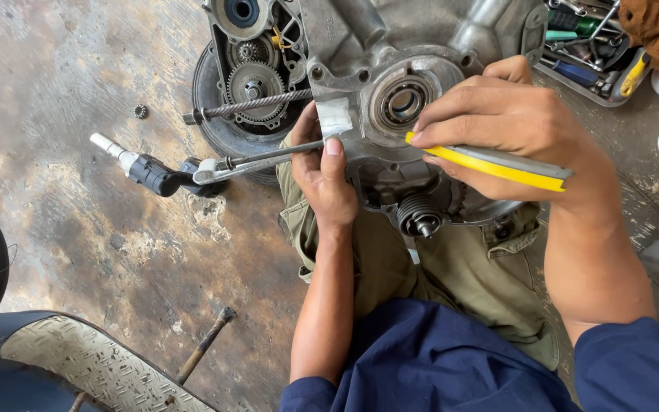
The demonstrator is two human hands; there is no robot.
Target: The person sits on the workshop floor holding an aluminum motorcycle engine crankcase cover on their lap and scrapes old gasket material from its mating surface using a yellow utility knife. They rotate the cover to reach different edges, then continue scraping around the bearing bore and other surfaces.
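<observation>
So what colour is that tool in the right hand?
Yellow and grey tool, gripped by the right hand; head view.

My left hand (328,177) grips the edge of the grey cast-metal engine case (390,46) at centre frame, thumb by a thin steel rod (268,158). My right hand (512,130) holds a yellow-and-grey handled tool (497,166) beside the round steel bearing (400,104).
</observation>
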